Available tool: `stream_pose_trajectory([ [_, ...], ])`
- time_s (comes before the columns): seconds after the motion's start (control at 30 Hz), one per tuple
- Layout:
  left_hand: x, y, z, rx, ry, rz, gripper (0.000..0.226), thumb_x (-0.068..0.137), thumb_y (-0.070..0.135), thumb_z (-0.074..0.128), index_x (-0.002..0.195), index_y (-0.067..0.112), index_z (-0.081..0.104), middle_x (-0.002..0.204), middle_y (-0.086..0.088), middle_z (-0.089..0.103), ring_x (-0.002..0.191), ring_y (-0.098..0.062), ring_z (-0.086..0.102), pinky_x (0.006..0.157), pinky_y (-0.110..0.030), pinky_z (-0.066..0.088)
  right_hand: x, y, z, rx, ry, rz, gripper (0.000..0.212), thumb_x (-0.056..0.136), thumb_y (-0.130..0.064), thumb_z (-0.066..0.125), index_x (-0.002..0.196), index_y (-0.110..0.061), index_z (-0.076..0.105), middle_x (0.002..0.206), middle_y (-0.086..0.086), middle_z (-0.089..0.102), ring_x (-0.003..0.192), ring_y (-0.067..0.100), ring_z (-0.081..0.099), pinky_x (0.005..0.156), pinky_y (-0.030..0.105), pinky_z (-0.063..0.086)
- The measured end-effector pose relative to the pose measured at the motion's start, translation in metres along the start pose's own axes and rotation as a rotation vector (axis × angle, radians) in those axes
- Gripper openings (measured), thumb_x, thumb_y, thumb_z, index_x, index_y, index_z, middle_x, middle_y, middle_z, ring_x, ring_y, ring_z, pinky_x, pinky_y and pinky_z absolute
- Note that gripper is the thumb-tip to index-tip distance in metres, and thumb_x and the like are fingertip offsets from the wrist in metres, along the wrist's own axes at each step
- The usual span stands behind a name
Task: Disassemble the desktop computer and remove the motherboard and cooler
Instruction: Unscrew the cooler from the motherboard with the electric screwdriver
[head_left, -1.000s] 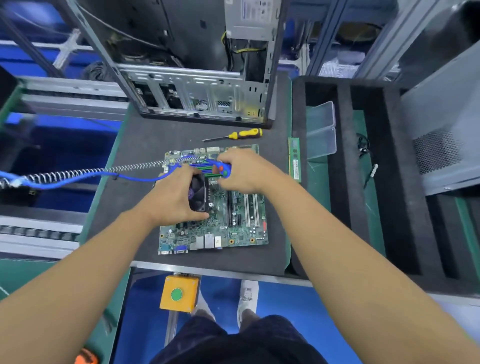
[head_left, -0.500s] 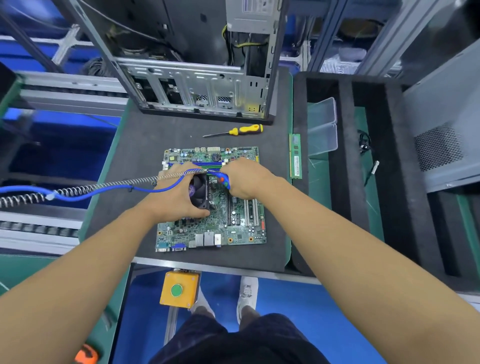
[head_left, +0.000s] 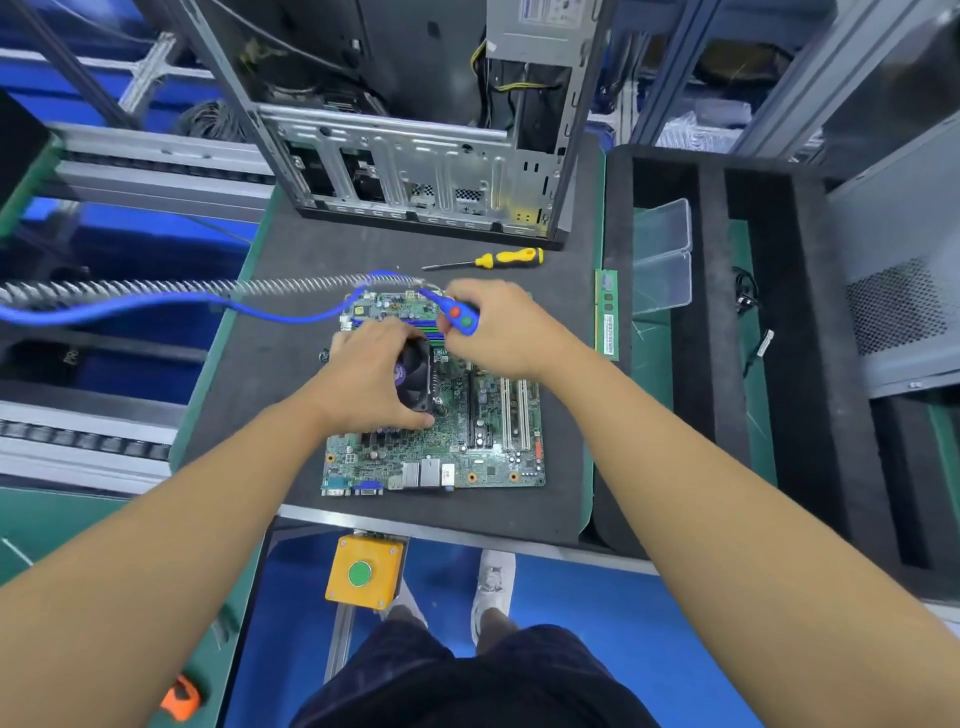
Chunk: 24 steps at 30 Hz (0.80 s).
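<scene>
A green motherboard (head_left: 467, 457) lies flat on the black mat (head_left: 291, 364), out of the open grey computer case (head_left: 415, 171) that stands behind it. A black cooler fan (head_left: 418, 371) sits on the board's upper left part. My left hand (head_left: 371, 379) grips the cooler from the left, thumb at its near corner. My right hand (head_left: 506, 332) holds a blue electric screwdriver (head_left: 460, 314) with a red and a green button, over the board's far edge beside the cooler. Its bit is hidden by my hands.
The screwdriver's blue cable and coiled cord (head_left: 156, 293) stretch left across the mat. A yellow-handled screwdriver (head_left: 498, 259) lies near the case. A green memory stick (head_left: 607, 317) lies at the mat's right edge, beside a clear plastic box (head_left: 662, 254) and black foam trays (head_left: 711, 338). A yellow button box (head_left: 363, 571) hangs below.
My right hand has lifted the electric screwdriver up and away toward the board's far edge, and the coiled cord has risen with it. My left hand stays on the cooler.
</scene>
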<state>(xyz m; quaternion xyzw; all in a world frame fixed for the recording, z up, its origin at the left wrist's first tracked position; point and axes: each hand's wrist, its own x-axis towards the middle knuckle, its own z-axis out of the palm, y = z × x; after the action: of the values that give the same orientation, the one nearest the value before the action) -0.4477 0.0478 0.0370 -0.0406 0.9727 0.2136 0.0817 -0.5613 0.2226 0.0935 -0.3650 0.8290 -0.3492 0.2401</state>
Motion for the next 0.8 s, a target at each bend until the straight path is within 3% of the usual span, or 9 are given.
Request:
stream_pose_trajectory([
  [0.13,-0.001,-0.001,0.000,-0.004,0.005,0.031,0.080,0.048,0.069,0.072,0.113,0.037,0.039,0.098,0.016,0.039,0.095,-0.009,0.034,0.090,-0.039,0.030,-0.004,-0.037,-0.011,0.429,-0.055,-0.058,0.015,0.090,-0.015,0.061,0.077,-0.014,0.052,0.061,0.002,0.056,0.053,0.018,0.050,0.057,0.026,0.043],
  [0.2,-0.004,-0.002,0.001,-0.026,0.022,0.060,0.077,0.050,0.064,0.079,0.107,0.048,0.030,0.097,0.018,0.038,0.095,-0.009,0.035,0.088,-0.039,0.029,-0.001,-0.045,-0.009,0.600,-0.101,-0.084,0.023,0.094,-0.023,0.053,0.077,-0.007,0.053,0.058,0.002,0.054,0.052,0.020,0.048,0.057,0.026,0.043],
  [0.33,-0.008,0.000,0.003,-0.050,0.079,0.113,0.070,0.053,0.067,0.074,0.096,0.055,0.020,0.095,0.019,0.035,0.095,-0.013,0.039,0.084,-0.039,0.029,0.006,-0.045,0.006,0.828,-0.138,-0.040,0.031,0.084,-0.032,0.044,0.073,-0.004,0.052,0.058,0.011,0.046,0.052,0.023,0.040,0.055,0.032,0.037],
  [0.5,-0.009,-0.002,0.006,-0.051,0.120,0.193,0.047,0.060,0.070,0.066,0.088,0.044,0.037,0.093,0.015,0.040,0.093,-0.023,0.047,0.078,-0.039,0.035,0.012,-0.038,0.023,0.943,-0.096,-0.079,0.028,0.075,-0.038,0.045,0.065,-0.013,0.052,0.055,0.009,0.047,0.050,0.024,0.038,0.053,0.032,0.037],
  [0.57,-0.006,-0.004,0.006,-0.051,0.105,0.203,0.049,0.063,0.068,0.067,0.093,0.030,0.055,0.099,0.009,0.049,0.097,-0.027,0.049,0.084,-0.045,0.044,0.013,-0.037,0.027,0.978,-0.083,-0.077,0.024,0.074,-0.036,0.045,0.063,-0.016,0.053,0.056,0.009,0.045,0.050,0.024,0.037,0.052,0.033,0.036],
  [0.7,-0.007,-0.002,0.005,-0.131,0.158,0.257,0.049,0.062,0.062,0.069,0.099,0.035,0.053,0.102,0.016,0.040,0.094,-0.030,0.049,0.088,-0.043,0.045,0.011,-0.034,0.032,1.013,-0.035,-0.072,0.021,0.078,-0.024,0.040,0.062,-0.015,0.050,0.062,0.012,0.041,0.051,0.023,0.036,0.051,0.030,0.036],
  [0.8,-0.006,-0.005,0.005,-0.115,0.120,0.205,0.061,0.062,0.065,0.067,0.107,0.024,0.063,0.110,0.011,0.046,0.100,-0.026,0.045,0.094,-0.040,0.040,0.009,-0.035,0.029,1.019,-0.023,-0.081,0.025,0.085,-0.021,0.037,0.065,-0.009,0.047,0.055,0.010,0.041,0.049,0.022,0.035,0.050,0.029,0.034],
])
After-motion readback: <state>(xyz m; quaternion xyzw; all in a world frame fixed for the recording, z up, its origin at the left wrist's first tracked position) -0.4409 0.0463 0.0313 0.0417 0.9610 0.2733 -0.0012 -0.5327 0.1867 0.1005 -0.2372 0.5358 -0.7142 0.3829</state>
